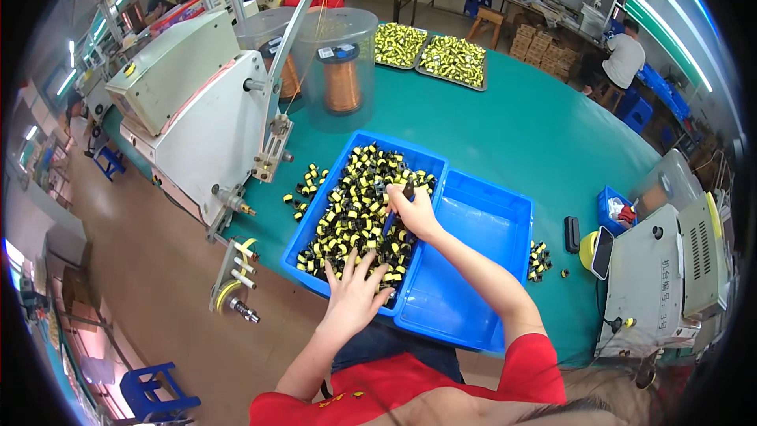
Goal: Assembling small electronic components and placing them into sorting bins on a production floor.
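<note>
A blue plastic tray (311,278) is heaped with small black coil bobbins (355,217) wrapped in yellow tape. My left hand (353,290) lies on the near part of the heap, fingers spread and touching the bobbins. Over the right side of the heap, my right hand (413,211) is closed around a slim dark, pen-like tool (408,187). Its upper end shows above my fingers, and a bluish part shows below them. Whether the tool touches a bobbin I cannot tell.
Beside the full tray, at right, stands another blue tray (465,268). Loose bobbins lie at both sides. A winding machine (205,102) stands left, another machine (658,284) right. Copper wire spools (343,83) and metal trays of yellow parts (453,59) are farther back. People sit beyond.
</note>
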Available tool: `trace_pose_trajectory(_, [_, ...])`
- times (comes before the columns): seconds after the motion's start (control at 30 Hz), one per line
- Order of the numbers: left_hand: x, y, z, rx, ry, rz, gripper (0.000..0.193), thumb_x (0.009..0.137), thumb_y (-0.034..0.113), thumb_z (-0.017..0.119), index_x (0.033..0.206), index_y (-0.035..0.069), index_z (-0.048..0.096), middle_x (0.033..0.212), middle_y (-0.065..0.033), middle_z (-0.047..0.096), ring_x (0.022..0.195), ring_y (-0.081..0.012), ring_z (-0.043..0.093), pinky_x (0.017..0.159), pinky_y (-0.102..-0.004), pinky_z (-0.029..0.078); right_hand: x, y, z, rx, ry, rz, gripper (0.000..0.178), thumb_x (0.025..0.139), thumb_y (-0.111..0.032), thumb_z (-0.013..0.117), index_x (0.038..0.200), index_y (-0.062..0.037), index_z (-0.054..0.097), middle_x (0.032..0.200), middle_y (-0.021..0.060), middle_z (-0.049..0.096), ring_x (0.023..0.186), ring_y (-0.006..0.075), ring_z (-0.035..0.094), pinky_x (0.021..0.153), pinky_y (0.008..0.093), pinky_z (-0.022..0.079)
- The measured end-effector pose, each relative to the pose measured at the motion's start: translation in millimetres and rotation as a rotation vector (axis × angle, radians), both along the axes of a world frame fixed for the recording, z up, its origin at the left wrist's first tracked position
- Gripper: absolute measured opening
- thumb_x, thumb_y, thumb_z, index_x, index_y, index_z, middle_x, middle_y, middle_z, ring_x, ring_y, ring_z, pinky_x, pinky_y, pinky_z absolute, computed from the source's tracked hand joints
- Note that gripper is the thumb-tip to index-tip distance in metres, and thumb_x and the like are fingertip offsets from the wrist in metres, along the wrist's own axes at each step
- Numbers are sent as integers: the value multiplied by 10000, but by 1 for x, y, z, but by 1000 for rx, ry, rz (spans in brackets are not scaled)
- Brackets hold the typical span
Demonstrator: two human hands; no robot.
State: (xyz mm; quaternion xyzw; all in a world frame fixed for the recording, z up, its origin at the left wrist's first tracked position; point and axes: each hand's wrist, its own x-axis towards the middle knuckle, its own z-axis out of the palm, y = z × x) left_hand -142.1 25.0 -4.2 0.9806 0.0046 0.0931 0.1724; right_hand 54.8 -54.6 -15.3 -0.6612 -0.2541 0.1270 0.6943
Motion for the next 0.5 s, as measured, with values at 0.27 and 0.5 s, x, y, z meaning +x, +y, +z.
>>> trace_pose_trajectory(0.27, [-1, -6, -6, -72, -168, -39, 273, 782, 150, 642, 1047, 105, 595, 1159, -43, 532, 1181, -298, 418, 992, -636, 198, 77, 0, -19, -49, -102, -269, 363, 867, -204, 527, 560, -11, 545, 534, 27, 556, 539, 110, 565, 539, 271, 427])
trace_pose_trajectory(0.5, [5, 1, -7, -71, -177, -37, 244, 781, 154, 642, 1016, 106, 593, 1126, -51, 537, 1175, -272, 435, 993, -630, 205, 112, 8, -11, -233, -190, -413, 375, 829, -253, 556, 579, 25, 593, 525, 56, 596, 513, 129, 567, 528, 283, 440])
